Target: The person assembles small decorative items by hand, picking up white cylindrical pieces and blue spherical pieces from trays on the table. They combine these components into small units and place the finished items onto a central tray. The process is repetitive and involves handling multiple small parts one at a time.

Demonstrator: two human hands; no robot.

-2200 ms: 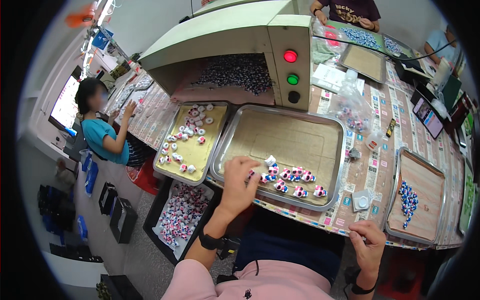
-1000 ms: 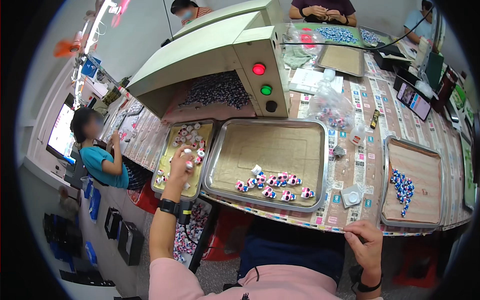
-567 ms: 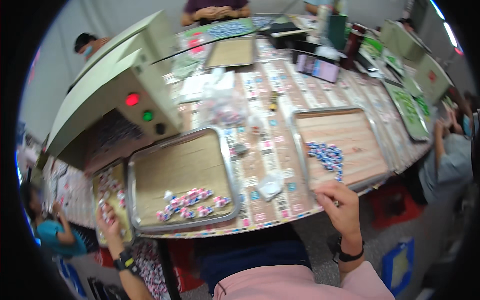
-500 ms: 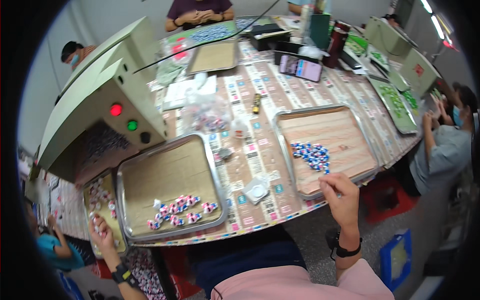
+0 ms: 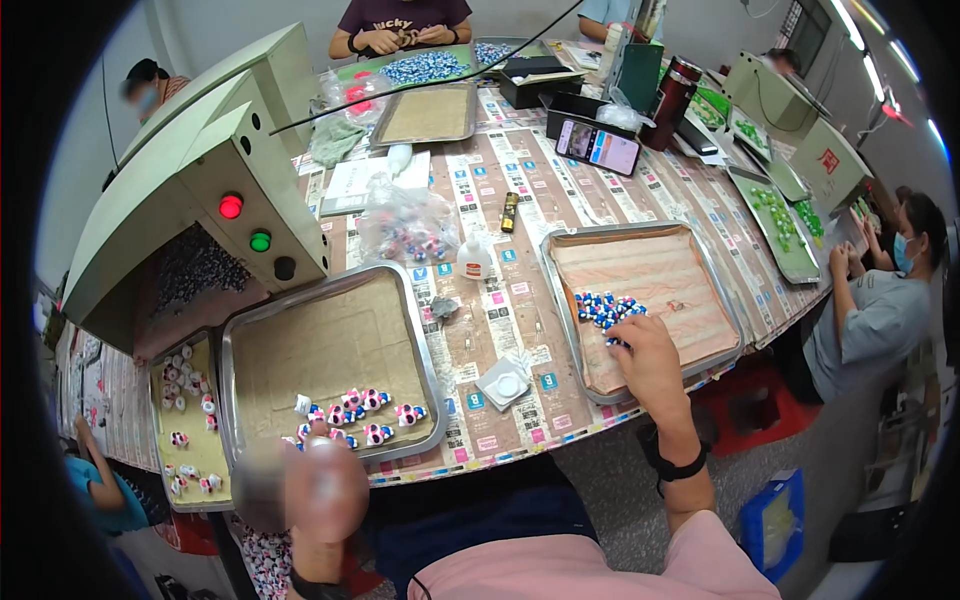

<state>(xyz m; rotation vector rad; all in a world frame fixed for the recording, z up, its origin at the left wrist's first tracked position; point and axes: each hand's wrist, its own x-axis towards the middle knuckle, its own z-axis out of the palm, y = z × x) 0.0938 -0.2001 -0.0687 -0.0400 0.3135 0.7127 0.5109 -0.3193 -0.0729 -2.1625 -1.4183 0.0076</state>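
Observation:
My right hand (image 5: 650, 365) reaches over the right-hand metal tray (image 5: 735, 330), its fingertips pinched on a small blue-and-white toy piece (image 5: 614, 342) at the edge of a pile of such pieces (image 5: 597, 308). My left hand (image 5: 328, 485) is smeared by motion in front of the left-hand metal tray (image 5: 428, 380). A pale, blurred small piece (image 5: 322, 482) shows in its grasp; its exact form cannot be made out. Several joined toy figures (image 5: 375, 434), white, pink and blue, lie at that tray's near end, partly behind this hand. A narrow tray (image 5: 195, 440) at far left holds white-and-pink toy heads (image 5: 180, 375).
A pale machine (image 5: 190, 200) with lit red and green buttons stands at left. Between the trays are a small glue bottle (image 5: 474, 258), a white square dish (image 5: 503, 384) and a bag of figures (image 5: 410, 225). A phone (image 5: 597, 147) leans farther back. Other people sit around the table.
My left hand has swung right from the narrow tray to the front of the left-hand metal tray. My right hand has moved left and farther in, to the blue-and-white pile.

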